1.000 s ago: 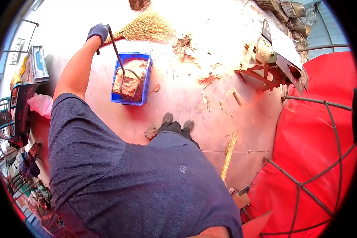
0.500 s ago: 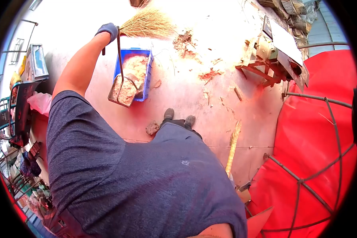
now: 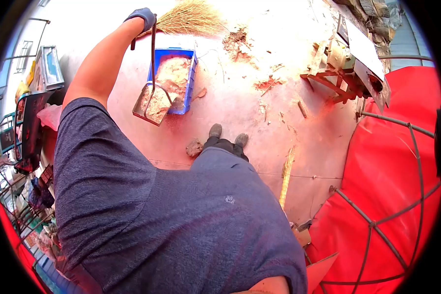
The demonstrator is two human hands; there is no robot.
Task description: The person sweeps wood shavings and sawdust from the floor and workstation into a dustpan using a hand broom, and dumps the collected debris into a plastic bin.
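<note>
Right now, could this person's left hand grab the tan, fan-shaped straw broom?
Probably not without letting go first: the blue-gloved left hand looks closed on the dark bent handle of a loaded, square-edged scoop. Nothing visibly covers the straw broom's bristles, though their distance is unclear.

The floor [image 3: 240, 110] is pinkish, glaring white toward the top. On it are a blue bin [image 3: 191, 88] and a broom [image 3: 191, 18] upper left of centre, scraps [image 3: 237, 44] upper centre, a lump [image 3: 194, 147] below the bin, and a stand [image 3: 330, 84] upper right.
</note>
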